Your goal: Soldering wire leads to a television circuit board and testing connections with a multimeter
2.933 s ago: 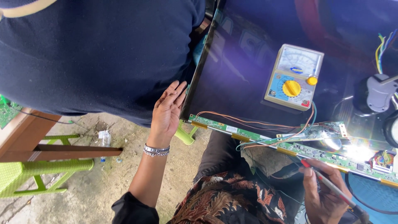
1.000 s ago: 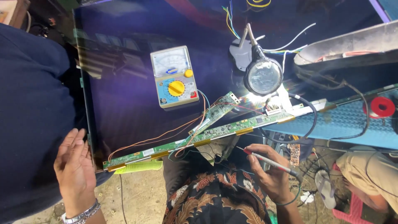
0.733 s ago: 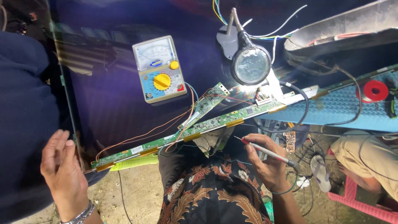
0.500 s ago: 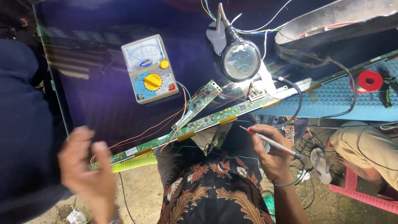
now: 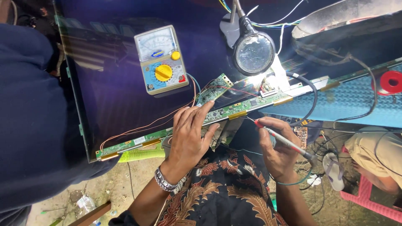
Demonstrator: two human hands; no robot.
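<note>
Two hands work here: our left hand (image 5: 190,136) lies flat, fingers spread, on the long green circuit strip (image 5: 217,112) at the panel's edge; our right hand (image 5: 278,146) pinches a probe (image 5: 281,140), whose tip, seemingly clear, could slip and bridge contacts.

One multimeter (image 5: 161,59), one magnifier lamp (image 5: 253,52), one probe (image 5: 284,140), two green circuit boards (image 5: 226,109).

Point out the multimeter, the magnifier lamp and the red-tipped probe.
multimeter (image 5: 161,59), head view, on the yellow dial.
magnifier lamp (image 5: 253,53), head view, middle of the round lens.
red-tipped probe (image 5: 279,139), head view, on the shaft just ahead of the right hand (image 5: 279,151) that grips it.
</note>
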